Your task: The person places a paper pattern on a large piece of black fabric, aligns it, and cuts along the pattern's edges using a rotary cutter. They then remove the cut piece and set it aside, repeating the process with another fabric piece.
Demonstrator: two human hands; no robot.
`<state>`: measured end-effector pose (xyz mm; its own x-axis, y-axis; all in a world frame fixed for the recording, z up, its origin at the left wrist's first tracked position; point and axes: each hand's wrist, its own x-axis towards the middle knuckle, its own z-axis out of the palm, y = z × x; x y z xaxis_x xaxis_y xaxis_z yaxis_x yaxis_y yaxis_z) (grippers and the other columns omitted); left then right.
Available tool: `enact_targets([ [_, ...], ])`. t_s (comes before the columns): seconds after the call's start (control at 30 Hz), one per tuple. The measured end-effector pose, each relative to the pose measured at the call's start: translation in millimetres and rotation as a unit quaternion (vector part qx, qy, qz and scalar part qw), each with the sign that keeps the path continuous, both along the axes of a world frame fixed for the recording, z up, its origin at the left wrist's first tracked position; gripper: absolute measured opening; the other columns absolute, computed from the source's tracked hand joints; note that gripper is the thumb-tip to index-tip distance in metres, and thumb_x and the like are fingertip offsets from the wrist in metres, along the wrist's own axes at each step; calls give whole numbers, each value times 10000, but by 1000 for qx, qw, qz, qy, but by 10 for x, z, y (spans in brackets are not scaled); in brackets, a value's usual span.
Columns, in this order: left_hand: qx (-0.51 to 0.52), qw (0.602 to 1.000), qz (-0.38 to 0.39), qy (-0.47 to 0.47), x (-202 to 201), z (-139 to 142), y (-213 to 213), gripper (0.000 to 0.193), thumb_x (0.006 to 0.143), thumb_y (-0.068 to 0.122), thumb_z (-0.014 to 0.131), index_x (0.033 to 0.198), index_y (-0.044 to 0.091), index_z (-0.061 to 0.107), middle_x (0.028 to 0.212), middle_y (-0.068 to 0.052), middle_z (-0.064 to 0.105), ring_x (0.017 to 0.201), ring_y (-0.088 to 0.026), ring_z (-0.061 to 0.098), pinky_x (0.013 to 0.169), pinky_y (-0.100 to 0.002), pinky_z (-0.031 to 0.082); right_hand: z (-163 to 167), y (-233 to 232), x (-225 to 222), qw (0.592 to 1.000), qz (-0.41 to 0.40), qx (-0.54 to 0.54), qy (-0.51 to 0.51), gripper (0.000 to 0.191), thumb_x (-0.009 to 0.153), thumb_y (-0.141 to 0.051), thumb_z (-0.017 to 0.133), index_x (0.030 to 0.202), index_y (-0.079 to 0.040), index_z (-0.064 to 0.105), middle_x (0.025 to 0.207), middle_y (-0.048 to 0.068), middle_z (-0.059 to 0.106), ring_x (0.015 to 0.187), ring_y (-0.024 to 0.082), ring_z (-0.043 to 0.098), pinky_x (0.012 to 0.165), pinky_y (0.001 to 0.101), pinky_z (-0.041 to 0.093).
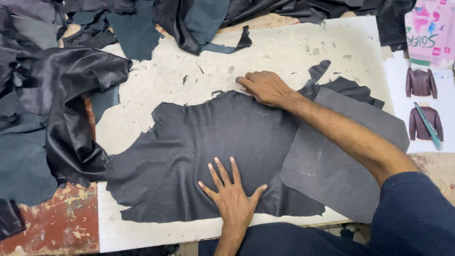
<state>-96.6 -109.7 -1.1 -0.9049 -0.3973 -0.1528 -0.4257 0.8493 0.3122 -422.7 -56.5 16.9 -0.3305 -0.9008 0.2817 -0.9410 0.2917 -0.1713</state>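
Observation:
A large dark leather hide (pixel 189 156) with ragged edges lies spread flat on a worn white cutting board (pixel 284 52). My left hand (pixel 232 192) rests palm down on its near middle, fingers spread wide. My right hand (pixel 265 87) presses flat on the hide's far edge, fingers pointing left. On the right, the hide's edge is turned over and shows its grey matte underside (pixel 341 161), which hangs past the board's near corner. Neither hand grips anything.
Shiny black leather pieces (pixel 71 95) are heaped at the left, and more dark scraps (pixel 199 19) lie along the back. At the right lie a sheet with jacket pictures (pixel 422 104), a teal pen-like tool (pixel 429 125) and a pink box (pixel 431 28). Red chipped tabletop (pixel 57 223) shows near left.

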Motion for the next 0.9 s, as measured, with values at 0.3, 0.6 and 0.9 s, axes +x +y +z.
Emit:
enact_targets([
  [0.3,32,952,-73,296,-1418,-54,-352,592,1014,161,600,1547,0,398,1595,-228,412,1535,-403,290,1240,-612,205,-516,846,1616,990,81,50,-103,567,977,-304,563,1457,-15,473,1491,211,502,1435,347,429,1198,520,314],
  [0.6,23,923,-246,296,-2801,-253,-544,221,855,293,756,946,102,690,925,-31,677,966,-250,603,988,-500,415,-558,810,1339,963,109,195,-152,804,973,-546,505,1578,-70,273,1664,126,223,1533,293,167,1215,529,142],
  [0.9,33,898,-237,370,-3117,-557,-675,223,896,268,762,872,84,638,838,-31,618,833,-230,585,816,-406,423,-799,806,1087,976,118,146,-107,782,1026,-592,389,1595,-69,270,1682,102,232,1559,260,160,1252,495,125],
])
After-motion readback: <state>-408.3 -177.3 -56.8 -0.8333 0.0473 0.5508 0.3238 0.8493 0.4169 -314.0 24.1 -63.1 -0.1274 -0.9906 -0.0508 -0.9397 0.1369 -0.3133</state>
